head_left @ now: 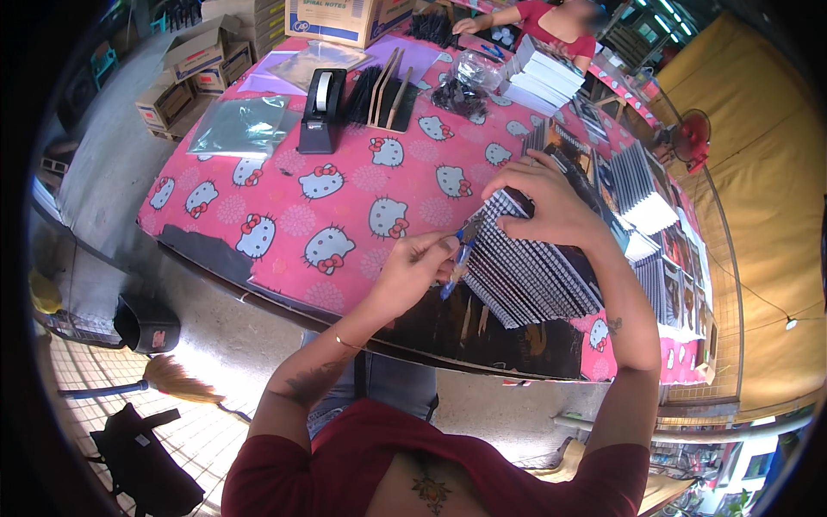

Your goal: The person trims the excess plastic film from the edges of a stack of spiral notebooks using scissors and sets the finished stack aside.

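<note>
A thick row of spiral notebooks lies in front of me near the table's front edge, with the wire-bound edges showing. My left hand is closed around a pair of blue-handled pliers. The tool's dark tip meets the left side of the bindings. Over the far end of the row, my right hand is curved, its thumb and fingers gripping the notebooks from two sides. Part of the covers is hidden under that hand and forearm.
A tape dispenser, clear plastic sheets and a holder with black wires stand at the back left. More notebook stacks line the right. Across the table sits a person; a red fan is beyond.
</note>
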Demonstrator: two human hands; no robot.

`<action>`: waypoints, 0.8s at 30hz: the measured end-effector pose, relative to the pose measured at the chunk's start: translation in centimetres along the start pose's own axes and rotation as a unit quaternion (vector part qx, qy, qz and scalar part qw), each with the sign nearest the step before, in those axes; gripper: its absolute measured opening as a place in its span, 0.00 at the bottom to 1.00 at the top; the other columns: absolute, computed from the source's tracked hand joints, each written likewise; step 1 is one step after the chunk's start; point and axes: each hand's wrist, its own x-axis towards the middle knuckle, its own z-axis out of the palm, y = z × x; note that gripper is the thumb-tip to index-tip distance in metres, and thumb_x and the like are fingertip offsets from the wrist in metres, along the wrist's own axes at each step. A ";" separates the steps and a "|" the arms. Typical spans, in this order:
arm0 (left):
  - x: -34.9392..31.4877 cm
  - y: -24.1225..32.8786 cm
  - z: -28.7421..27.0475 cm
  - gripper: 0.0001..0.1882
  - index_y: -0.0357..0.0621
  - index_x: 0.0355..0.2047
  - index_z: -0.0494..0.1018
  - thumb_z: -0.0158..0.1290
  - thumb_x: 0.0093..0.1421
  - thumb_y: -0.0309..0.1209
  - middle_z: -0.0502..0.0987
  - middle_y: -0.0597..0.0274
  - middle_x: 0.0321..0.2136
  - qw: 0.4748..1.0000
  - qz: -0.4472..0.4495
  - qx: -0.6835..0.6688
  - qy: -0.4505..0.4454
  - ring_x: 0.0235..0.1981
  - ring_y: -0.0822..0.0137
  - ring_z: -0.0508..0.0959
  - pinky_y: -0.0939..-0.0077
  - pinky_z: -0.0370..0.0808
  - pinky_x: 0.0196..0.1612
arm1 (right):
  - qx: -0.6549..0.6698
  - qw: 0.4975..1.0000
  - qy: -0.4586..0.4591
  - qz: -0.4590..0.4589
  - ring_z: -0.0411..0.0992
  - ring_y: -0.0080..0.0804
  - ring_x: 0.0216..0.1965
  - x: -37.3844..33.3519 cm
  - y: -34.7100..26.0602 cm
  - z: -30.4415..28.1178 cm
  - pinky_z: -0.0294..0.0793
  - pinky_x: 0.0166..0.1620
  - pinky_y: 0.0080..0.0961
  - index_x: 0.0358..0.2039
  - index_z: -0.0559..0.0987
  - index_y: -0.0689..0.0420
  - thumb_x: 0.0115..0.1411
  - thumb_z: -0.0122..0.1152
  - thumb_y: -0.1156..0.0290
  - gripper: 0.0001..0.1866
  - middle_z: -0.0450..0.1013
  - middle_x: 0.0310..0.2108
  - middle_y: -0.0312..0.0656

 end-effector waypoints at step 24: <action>-1.0 -0.2 0.5 0.21 0.28 0.53 0.69 0.45 0.68 0.35 0.79 0.50 0.34 0.901 0.208 0.370 0.087 0.35 0.59 0.82 0.67 0.80 0.41 | -0.002 1.000 -0.004 0.003 0.70 0.34 0.49 -0.1 0.1 -0.1 0.48 0.66 0.47 0.39 0.77 0.50 0.44 0.63 0.63 0.18 0.74 0.39 0.35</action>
